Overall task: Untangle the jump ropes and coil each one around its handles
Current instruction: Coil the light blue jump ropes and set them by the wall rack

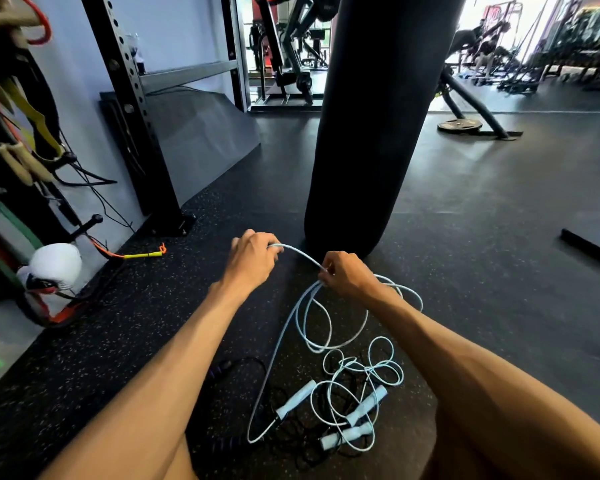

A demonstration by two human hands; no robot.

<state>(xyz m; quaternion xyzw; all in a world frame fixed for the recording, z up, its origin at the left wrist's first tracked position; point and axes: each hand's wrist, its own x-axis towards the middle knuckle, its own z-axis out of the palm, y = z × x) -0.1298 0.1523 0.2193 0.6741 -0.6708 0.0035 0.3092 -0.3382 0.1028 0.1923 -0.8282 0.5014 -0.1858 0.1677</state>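
Note:
A tangle of jump ropes lies on the black rubber floor between my knees. Pale blue rope (pixel 300 313) loops upward from it, and three pale blue handles (pixel 296 398) lie in the pile. A thin black rope (pixel 302 441) with purple-and-black handles (pixel 224 445) is mixed underneath. My left hand (pixel 253 259) grips the blue rope at its top. My right hand (pixel 347 275) pinches several strands of the same rope, a short arc stretched between the two hands above the floor.
A black punching bag (pixel 371 126) hangs just beyond my hands. A white boxing glove (pixel 54 266) and a yellow-orange rope handle (pixel 146 253) lie at the left by a black rack post (pixel 135 109). A weight plate (pixel 459 125) lies at the far right.

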